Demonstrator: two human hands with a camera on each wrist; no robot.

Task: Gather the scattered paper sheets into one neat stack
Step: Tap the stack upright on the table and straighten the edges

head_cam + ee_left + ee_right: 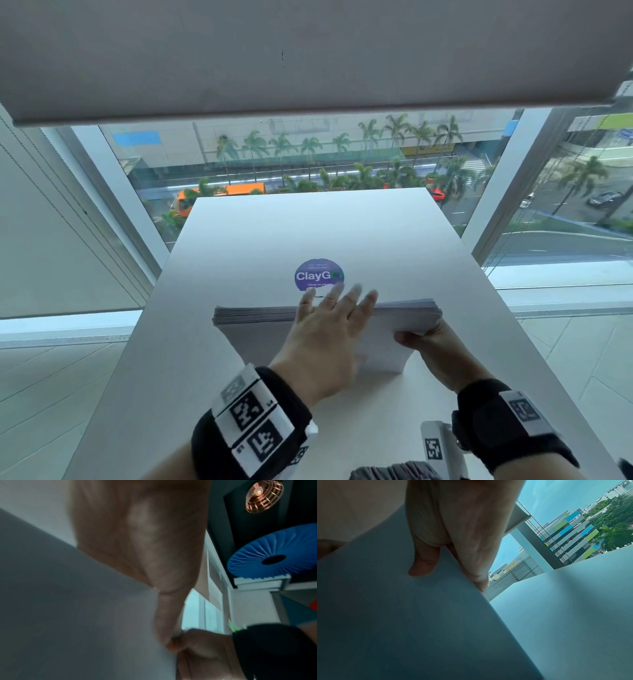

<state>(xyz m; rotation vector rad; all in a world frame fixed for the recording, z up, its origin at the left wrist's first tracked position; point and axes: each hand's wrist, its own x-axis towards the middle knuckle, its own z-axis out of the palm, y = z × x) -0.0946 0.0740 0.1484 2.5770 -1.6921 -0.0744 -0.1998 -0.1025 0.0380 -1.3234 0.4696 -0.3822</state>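
Observation:
A thick stack of white paper sheets (394, 329) stands on edge on the white table (260, 240), leaning toward me. My left hand (329, 318) lies flat against the near face of the stack, fingers straight and reaching past its top edge. My right hand (431, 342) grips the stack's right end, thumb on the near face and fingers behind. In the left wrist view my left palm (137, 534) rests on the paper (68, 601). The right wrist view shows my right hand (453, 547) on the sheets (402, 615), its thumb (424, 561) pressed to them.
A round purple ClayGo sticker (318, 275) lies on the table just beyond the stack. A large window (308, 161) with a lowered roller blind (308, 58) stands behind the table. Tiled floor (51, 394) lies on either side of the narrow table.

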